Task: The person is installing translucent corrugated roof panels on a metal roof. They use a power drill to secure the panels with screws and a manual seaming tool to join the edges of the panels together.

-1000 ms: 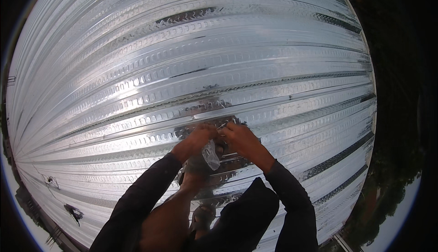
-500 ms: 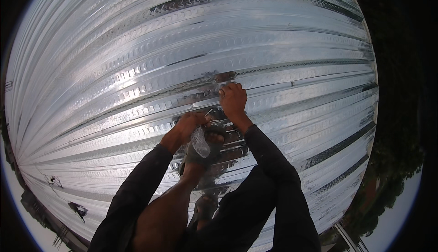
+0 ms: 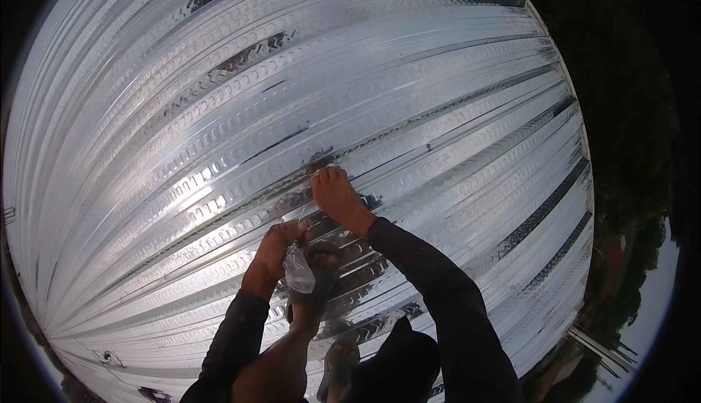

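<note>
My left hand [image 3: 276, 248] is closed on a small clear plastic bag [image 3: 299, 273], which hangs below the fingers. A thin, shiny pin-like piece [image 3: 302, 214] sticks up from its fingertips; its exact kind is too small to tell. Just ahead and to the right, my right hand [image 3: 338, 196] has its fingers curled down at a raised rib of the silvery metal roofing [image 3: 438, 49]. Whatever those fingers hold, if anything, is hidden. Both hands are above my sandalled foot [image 3: 321, 261].
My other foot [image 3: 342, 359] is planted farther back on the ribbed sheets. Thin wire [image 3: 108, 358] and a dark object [image 3: 153, 394] lie at the lower left. The roof edge [image 3: 583, 140] runs down the right, with dark trees [image 3: 628, 111] beyond.
The view has turned, so the roof ribs slope more steeply. My right hand has come closer to the left hand's fingertips. The left hand keeps hold of the plastic bag.
</note>
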Available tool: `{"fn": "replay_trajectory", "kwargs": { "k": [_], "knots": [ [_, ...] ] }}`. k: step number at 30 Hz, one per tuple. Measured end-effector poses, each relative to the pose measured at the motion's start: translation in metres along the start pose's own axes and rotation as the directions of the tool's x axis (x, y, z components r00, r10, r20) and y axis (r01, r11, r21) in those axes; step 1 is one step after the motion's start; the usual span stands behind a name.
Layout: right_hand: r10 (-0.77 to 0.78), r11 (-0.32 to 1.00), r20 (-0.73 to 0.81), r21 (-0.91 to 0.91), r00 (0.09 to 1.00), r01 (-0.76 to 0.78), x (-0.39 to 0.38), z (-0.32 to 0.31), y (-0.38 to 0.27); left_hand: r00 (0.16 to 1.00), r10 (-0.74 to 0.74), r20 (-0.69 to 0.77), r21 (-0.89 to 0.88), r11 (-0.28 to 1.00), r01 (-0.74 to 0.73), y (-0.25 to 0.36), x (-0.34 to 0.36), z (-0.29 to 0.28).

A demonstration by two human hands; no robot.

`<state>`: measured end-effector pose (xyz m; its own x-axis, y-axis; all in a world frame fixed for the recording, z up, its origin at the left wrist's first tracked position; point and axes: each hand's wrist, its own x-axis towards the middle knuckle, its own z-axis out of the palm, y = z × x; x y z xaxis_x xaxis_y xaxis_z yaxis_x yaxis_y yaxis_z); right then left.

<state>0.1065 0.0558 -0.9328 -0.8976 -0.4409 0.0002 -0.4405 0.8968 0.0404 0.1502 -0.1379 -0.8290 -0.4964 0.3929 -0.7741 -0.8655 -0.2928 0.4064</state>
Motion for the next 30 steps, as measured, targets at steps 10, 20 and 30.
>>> {"fn": "replay_trajectory", "kwargs": {
  "k": [10,20,30],
  "knots": [
    [0.532,0.594,0.094,0.667,0.841,-0.450,-0.123,-0.152,-0.024,0.942,0.182,0.283,-0.364,0.929,-0.070,0.043,-0.096,0.027],
    [0.503,0.598,0.724,0.102,0.472,-0.795,-0.491,-0.452,-0.115,0.986,0.157,0.061,-0.465,0.879,-0.111,0.063,-0.518,0.042],
    [0.264,0.630,0.581,0.501,0.770,-0.593,-0.345,-0.641,-0.160,0.954,0.250,-0.166,-0.562,0.771,-0.300,0.033,-0.860,0.054]
  ]
}}
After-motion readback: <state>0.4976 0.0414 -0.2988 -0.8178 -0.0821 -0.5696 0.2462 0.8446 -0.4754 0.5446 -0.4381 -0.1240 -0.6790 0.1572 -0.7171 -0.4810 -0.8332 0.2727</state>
